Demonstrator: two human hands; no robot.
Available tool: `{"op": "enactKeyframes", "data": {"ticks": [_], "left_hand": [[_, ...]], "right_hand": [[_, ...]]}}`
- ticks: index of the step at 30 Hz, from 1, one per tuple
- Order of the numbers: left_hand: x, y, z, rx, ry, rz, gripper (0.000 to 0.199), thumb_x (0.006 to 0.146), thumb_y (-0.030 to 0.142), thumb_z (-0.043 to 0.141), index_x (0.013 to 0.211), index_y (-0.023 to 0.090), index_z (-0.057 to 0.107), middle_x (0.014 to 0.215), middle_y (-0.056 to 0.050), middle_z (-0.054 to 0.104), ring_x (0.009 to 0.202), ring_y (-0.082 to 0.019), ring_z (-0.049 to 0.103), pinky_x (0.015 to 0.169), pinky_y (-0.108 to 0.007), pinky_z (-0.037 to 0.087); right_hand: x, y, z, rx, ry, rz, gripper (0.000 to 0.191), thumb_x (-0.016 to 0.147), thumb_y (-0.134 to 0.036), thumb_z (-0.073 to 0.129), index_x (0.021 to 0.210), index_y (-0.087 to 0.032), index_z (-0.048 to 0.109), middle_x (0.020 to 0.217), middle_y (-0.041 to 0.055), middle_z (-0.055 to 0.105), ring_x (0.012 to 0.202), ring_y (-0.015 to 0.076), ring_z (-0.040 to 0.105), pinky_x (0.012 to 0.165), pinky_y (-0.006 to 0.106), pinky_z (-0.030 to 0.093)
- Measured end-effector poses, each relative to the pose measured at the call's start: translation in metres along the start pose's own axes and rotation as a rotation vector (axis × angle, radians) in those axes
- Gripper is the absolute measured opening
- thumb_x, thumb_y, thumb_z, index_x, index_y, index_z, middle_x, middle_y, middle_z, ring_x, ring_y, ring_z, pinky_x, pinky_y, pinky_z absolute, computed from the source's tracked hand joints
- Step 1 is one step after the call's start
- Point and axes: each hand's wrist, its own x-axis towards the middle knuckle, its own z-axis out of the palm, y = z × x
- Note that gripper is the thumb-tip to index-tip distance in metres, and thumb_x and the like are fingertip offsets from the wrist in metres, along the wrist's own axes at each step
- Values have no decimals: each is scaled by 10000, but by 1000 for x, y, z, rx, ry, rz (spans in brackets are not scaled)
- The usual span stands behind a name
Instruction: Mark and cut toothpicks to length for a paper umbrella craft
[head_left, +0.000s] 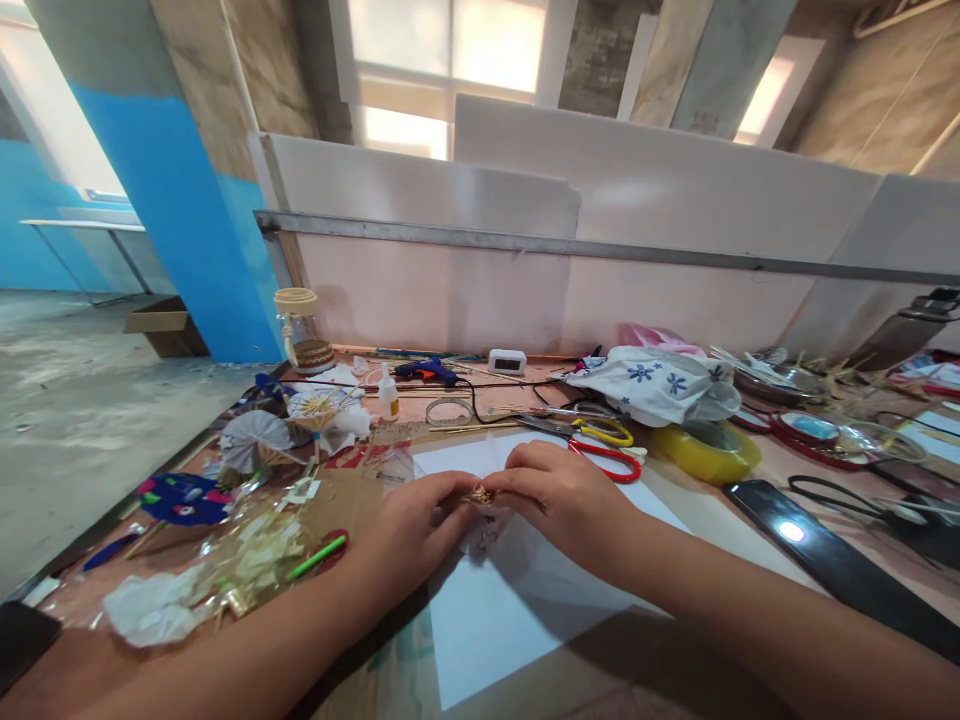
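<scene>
Pinching a small golden-brown cluster from both sides, the left hand and right hand are nearly closed, fingertips almost meeting over the white rectangular paper sheet. A clear, faintly patterned film hangs just below the cluster, above the same sheet. How firmly either hand presses cannot be told.

The likeliest trouble lies in the cluster itself: it looks fine and loose, so uneven pressure could crush it or spill bits onto the sheet. The fingers hide much of it, so a crooked placement might pass unseen. Thin as it looks, the film could crease or cling to a fingertip if one hand pulled away first.

Beyond the sheet's far edge stands a small white plastic squeeze bottle; a sleeve or cord snagging it could tip it. The black cord of the dark blue glue gun loops nearby. Red-handled metal scissors overlap the sheet's far right part, where the right forearm, swinging outward, could knock them.
</scene>
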Motion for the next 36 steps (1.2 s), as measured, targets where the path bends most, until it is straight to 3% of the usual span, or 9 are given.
{"op": "enactKeyframes", "data": {"ticks": [6, 11, 19, 29, 36], "left_hand": [[2, 2, -1, 55, 4, -14, 241, 875, 307, 551, 1025, 212, 713, 1006, -40, 771, 907, -211, 704, 805, -292, 512], [2, 0, -1, 84, 16, 22, 255, 878, 298, 524, 1020, 209, 717, 980, -41, 772, 878, -206, 700, 789, -289, 506], [1, 1, 0, 83, 16, 41, 242, 889, 326, 542, 1012, 214, 718, 980, -39, 773, 871, -205, 700, 781, -283, 507], [0, 2, -1, 104, 12, 50, 241, 907, 307, 507, 1002, 210, 706, 905, -24, 762, 797, -181, 681, 729, -268, 480], [2, 3, -1, 88, 2, 51, 229, 909, 278, 500, 984, 201, 702, 902, -21, 755, 805, -172, 675, 740, -261, 475]], "right_hand": [[-1, 2, 4, 96, 28, 35, 120, 948, -189, 597, 890, -174, 701, 843, 52, 659, 797, 187, 613, 705, 296, 473], [-2, 1, 1, 102, 79, 37, 143, 975, -215, 559, 946, -169, 692, 892, 68, 660, 817, 190, 608, 730, 306, 480], [-2, -6, 2, -34, 52, -37, 218, 986, -278, 541, 981, -183, 737, 913, 94, 678, 792, 207, 611, 686, 324, 477], [0, 4, 5, 262, 190, 124, 145, 947, -232, 610, 928, -211, 752, 912, 51, 676, 827, 162, 649, 741, 288, 535], [3, 5, 0, 269, 155, 167, 97, 914, -197, 659, 829, -196, 705, 828, 25, 680, 792, 162, 649, 731, 287, 519]]}}
